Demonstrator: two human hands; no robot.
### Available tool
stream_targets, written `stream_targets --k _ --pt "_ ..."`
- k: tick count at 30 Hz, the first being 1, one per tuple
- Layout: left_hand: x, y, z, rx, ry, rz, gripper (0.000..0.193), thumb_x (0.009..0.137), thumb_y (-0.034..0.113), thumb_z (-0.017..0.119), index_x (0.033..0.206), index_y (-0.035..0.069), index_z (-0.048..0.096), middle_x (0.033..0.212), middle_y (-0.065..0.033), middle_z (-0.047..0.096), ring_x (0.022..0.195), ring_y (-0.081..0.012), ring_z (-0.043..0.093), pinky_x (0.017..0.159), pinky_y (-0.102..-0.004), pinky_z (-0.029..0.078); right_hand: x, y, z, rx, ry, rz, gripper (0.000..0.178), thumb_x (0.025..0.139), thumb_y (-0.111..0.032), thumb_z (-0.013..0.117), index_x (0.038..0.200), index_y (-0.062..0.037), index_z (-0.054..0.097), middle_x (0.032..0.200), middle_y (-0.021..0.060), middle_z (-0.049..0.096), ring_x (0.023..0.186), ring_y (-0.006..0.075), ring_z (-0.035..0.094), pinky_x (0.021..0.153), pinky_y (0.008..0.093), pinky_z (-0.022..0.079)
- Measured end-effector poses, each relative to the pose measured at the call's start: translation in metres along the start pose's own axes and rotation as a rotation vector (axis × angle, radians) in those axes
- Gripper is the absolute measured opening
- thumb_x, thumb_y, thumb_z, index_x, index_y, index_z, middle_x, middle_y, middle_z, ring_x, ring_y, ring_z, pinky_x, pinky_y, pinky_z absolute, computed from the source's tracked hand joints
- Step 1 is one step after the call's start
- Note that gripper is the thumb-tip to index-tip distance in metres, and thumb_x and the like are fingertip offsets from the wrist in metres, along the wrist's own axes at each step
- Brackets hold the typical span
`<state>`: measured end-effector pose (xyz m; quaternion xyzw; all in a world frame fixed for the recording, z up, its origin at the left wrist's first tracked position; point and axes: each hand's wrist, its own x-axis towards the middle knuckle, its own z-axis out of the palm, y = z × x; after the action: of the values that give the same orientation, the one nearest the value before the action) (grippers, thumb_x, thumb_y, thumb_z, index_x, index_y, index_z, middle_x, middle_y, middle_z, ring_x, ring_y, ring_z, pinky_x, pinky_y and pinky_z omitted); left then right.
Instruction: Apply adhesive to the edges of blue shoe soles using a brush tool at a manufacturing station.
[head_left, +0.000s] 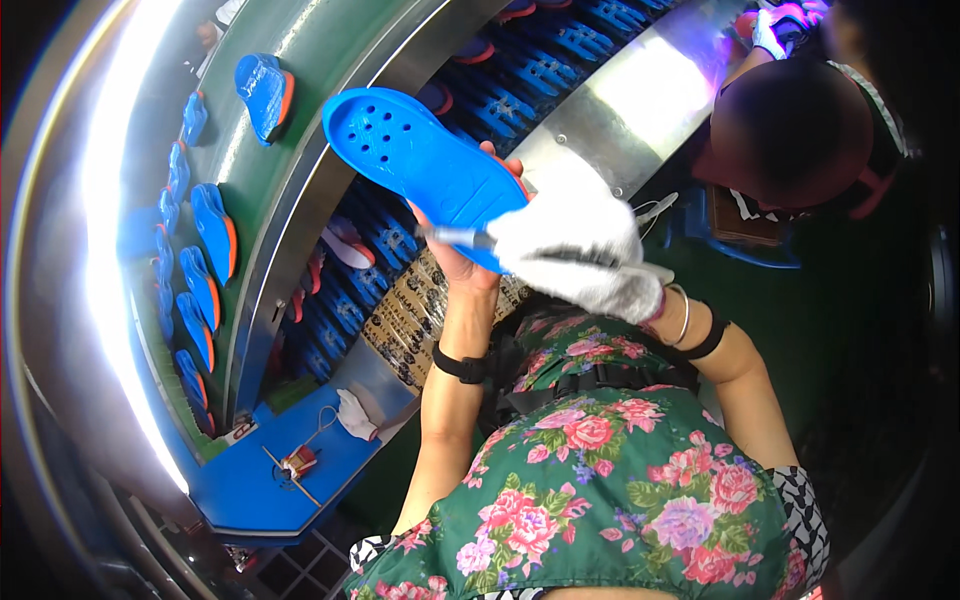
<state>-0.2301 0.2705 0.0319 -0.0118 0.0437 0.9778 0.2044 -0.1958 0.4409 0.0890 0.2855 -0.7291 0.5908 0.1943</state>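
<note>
My bare left hand grips a blue shoe insole from below, with its thumb and fingertips showing at the insole's edges. A cluster of small round holes runs through the broad end of the insole, which points up and left. My right hand, in a white knit glove, is closed around a slim metal-tipped tool. The tip lies across the insole's narrower end; blur hides its exact kind and whether it touches the insole. The glove covers part of that end.
On the left, a green conveyor belt carries several blue insoles with orange undersides. Racks of blue pieces stand beyond my hands. A blue table holds a white cloth. Another person sits at upper right.
</note>
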Motion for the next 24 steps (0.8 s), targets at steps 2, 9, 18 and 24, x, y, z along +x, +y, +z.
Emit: stream_targets --k 2,9,18,24 --pt "0.001 0.002 0.001 0.057 0.113 0.059 0.102 0.083 0.078 0.058 0.148 0.002 0.039 0.134 -0.0291 0.056 0.117 -0.042 0.06 0.1 -0.0567 0.05 0.0 0.003 -0.002 0.01 0.091 0.141 0.024 0.078 -0.008 0.081 0.101 -0.0069 0.077 0.105 0.0103 0.076 0.088 0.0267 0.072 0.084 0.0399 0.057" --pt "0.003 0.022 -0.005 0.145 -0.062 -0.051 0.101 0.082 0.08 0.056 0.145 0.003 0.043 0.134 -0.0266 0.056 0.115 -0.0403 0.06 0.094 -0.0546 0.051 -0.001 -0.008 0.001 0.101 -0.17 -0.05 0.024 0.076 -0.008 0.082 0.1 -0.0072 0.077 0.099 0.0097 0.076 0.086 0.0239 0.073 0.076 0.036 0.058" --pt "-0.002 0.029 0.005 0.253 0.029 0.014 0.118 0.076 0.079 0.065 0.153 -0.002 0.028 0.143 -0.0286 0.045 0.113 -0.0434 0.06 0.085 -0.0537 0.059 -0.018 -0.008 0.011 0.067 -0.194 -0.031 0.025 0.077 -0.008 0.081 0.101 -0.0088 0.077 0.097 0.0073 0.075 0.085 0.0239 0.071 0.074 0.0351 0.057" --pt "0.001 0.05 -0.001 0.135 -0.122 -0.223 0.11 0.079 0.065 0.069 0.155 -0.001 0.022 0.146 -0.0284 0.042 0.11 -0.0466 0.06 0.089 -0.0557 0.056 -0.007 0.009 0.007 0.034 -0.091 0.034 0.023 0.076 -0.004 0.081 0.098 -0.0079 0.077 0.097 0.0092 0.075 0.082 0.0244 0.071 0.072 0.035 0.057"
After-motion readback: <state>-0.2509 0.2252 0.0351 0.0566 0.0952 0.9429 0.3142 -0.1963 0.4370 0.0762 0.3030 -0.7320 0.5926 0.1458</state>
